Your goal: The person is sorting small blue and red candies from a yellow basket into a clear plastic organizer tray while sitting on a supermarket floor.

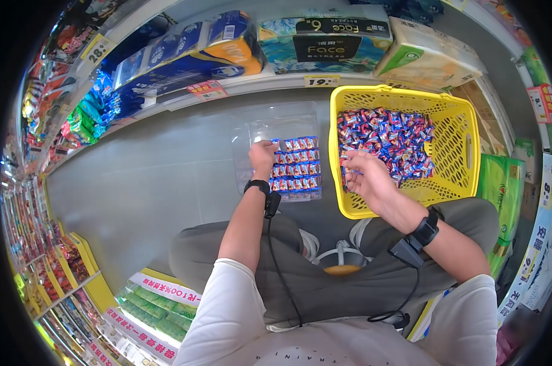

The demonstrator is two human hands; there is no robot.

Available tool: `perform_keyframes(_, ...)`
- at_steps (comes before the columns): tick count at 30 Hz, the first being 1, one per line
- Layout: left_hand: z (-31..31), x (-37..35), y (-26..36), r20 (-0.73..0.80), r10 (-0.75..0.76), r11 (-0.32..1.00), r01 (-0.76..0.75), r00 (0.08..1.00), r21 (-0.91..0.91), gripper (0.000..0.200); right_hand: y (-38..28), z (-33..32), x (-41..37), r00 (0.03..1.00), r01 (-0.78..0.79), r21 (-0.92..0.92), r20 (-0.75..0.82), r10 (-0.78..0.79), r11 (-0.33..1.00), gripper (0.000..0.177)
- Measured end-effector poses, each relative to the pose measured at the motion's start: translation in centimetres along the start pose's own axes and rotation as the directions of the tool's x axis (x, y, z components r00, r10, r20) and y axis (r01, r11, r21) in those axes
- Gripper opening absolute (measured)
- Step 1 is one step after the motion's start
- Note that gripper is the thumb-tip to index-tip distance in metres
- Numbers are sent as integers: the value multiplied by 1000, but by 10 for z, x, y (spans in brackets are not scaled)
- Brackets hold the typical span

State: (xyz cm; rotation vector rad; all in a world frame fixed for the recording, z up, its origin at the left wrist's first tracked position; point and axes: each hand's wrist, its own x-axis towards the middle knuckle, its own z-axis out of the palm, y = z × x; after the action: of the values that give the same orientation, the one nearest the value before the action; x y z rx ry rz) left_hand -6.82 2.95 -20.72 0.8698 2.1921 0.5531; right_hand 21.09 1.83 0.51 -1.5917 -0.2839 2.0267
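Note:
A clear plastic box (257, 128) lies on the floor, with wrapped candies (297, 169) laid in neat rows along its right part. My left hand (262, 155) is over the box, its thumb and fingers closed on a small wrapped candy (274, 144) at the left end of the farthest row. To the right stands a yellow basket (343, 210) with a heap of loose wrapped candies (389, 137) in blue and red. Above the basket's near left part, my right hand (371, 182) has its fingers curled together. What they hold, if anything, is too small to make out.
Shelves with tissue packs (324, 46) run along the far side. Green packs (501, 189) stand right of the basket. A candy rack (68, 262) is at the left, and a display of green packages (157, 311) at the lower left. A round stool (342, 268) shows between my legs.

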Motion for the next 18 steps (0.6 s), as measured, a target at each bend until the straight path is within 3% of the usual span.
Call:
perform_keyframes(5,11,7,-5,-42,36,986,-28,998,165,32,1,0,-1,999,-36,8,-4,36,999,27)
perform_keyframes(18,15,-4,13,-24,-28,965,33,999,261,36,1,-3,1,999,-33,28,-7,33,999,21)
